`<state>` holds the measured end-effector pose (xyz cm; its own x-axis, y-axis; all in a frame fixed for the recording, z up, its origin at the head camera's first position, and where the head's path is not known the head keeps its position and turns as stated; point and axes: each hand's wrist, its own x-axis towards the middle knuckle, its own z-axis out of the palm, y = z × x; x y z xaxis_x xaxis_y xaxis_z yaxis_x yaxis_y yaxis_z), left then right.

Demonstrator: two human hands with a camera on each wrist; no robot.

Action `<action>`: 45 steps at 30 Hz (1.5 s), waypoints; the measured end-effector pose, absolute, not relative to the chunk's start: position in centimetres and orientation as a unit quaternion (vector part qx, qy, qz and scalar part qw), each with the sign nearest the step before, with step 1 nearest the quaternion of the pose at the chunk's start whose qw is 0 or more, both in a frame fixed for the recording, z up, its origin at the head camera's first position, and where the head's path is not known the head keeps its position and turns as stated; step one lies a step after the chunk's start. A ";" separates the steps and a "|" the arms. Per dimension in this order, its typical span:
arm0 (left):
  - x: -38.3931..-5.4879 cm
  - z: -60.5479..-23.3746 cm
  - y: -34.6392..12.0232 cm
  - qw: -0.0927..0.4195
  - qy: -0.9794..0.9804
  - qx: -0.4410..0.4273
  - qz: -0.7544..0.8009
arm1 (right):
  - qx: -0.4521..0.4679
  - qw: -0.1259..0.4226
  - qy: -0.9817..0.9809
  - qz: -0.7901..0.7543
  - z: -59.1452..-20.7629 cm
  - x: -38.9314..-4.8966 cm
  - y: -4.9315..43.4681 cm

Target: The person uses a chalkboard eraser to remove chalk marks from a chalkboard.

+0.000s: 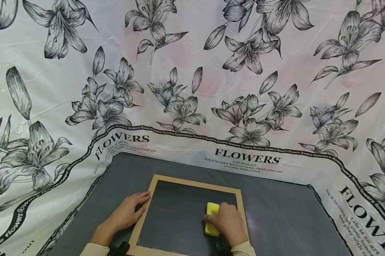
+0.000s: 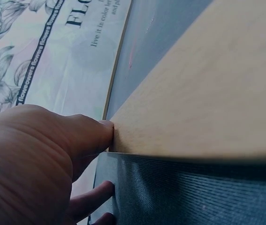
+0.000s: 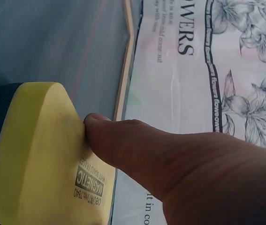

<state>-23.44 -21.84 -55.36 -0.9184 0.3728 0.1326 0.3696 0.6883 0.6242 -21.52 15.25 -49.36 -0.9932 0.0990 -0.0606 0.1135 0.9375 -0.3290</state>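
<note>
A small blackboard in a light wooden frame lies in front of me. My right hand grips a yellow magnetic board eraser by its sides, near the right part of the board. In the right wrist view the thumb presses the yellow eraser, whose dark pad faces the board surface. My left hand rests against the left side of the frame, fingertips touching its outer edge. The left wrist view has that thumb on the side of the wooden frame. Faint reddish chalk marks show on the board.
Under the board is a dark grey surface. Around and behind it spreads a white cloth printed with lilies and the word FLOWERS. A black band is on the left wrist.
</note>
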 end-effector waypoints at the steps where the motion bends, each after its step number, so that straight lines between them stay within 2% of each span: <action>1: -23.4 -55.4 -21.8 0.002 0.919 0.202 0.339 | 0.052 0.020 0.984 -0.170 -49.4 -21.5 15.2; 32: -23.4 -55.3 -21.8 0.009 0.919 0.197 0.341 | 0.061 0.032 0.984 -0.165 -49.2 -21.6 12.9; 45: -23.5 -55.5 -21.7 0.012 0.921 0.191 0.340 | 0.037 -0.006 0.985 -0.169 -50.5 -22.1 12.3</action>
<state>-23.50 -21.75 -55.48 -0.9269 0.3598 0.1069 0.3428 0.6956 0.6314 -22.07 12.31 -50.46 -0.9972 0.0754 -0.0009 0.0714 0.9403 -0.3329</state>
